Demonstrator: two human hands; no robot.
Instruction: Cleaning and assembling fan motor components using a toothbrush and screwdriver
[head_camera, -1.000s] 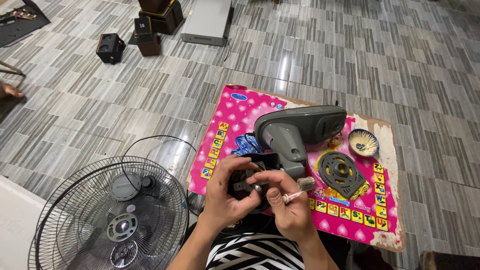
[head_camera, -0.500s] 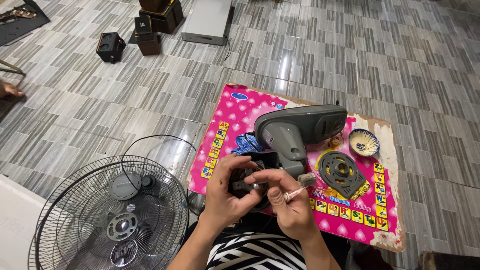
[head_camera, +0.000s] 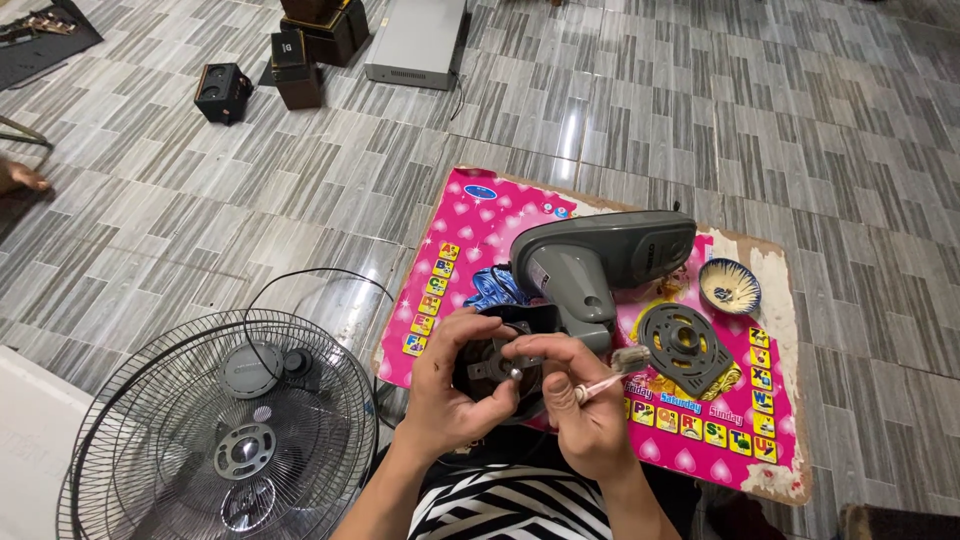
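- Left hand (head_camera: 450, 385) cupped around a dark fan motor (head_camera: 497, 368), fingers curled under and thumb along its left side, held over the lap at the near edge of the pink mat (head_camera: 480, 225).
- Right hand (head_camera: 580, 400) pressed against the motor's right side, fingertips (head_camera: 520, 350) pinched together at the metal shaft on the motor's face.
- Small brush with a pale handle (head_camera: 615, 370) tucked between the right hand's fingers, bristle end pointing up and to the right.
- Grey fan housing (head_camera: 600, 260) lying on the mat just behind the motor, its neck sloping down towards the hands.
- Round grey plastic disc (head_camera: 685, 345) flat on the mat, right of the hands.
- Small patterned bowl (head_camera: 729, 287) near the mat's right edge, beyond the disc.
- Blue cord bundle (head_camera: 492, 285) on the mat, left of the housing.
- Wire fan guard (head_camera: 225, 430) on the tiled floor to the left, with a black cable (head_camera: 300, 280) looping above it.
- Black-and-white striped clothing (head_camera: 510, 505) at the bottom, below the forearms.
- Dark boxes (head_camera: 260, 75) and a flat grey device (head_camera: 415, 40) far back on the floor.
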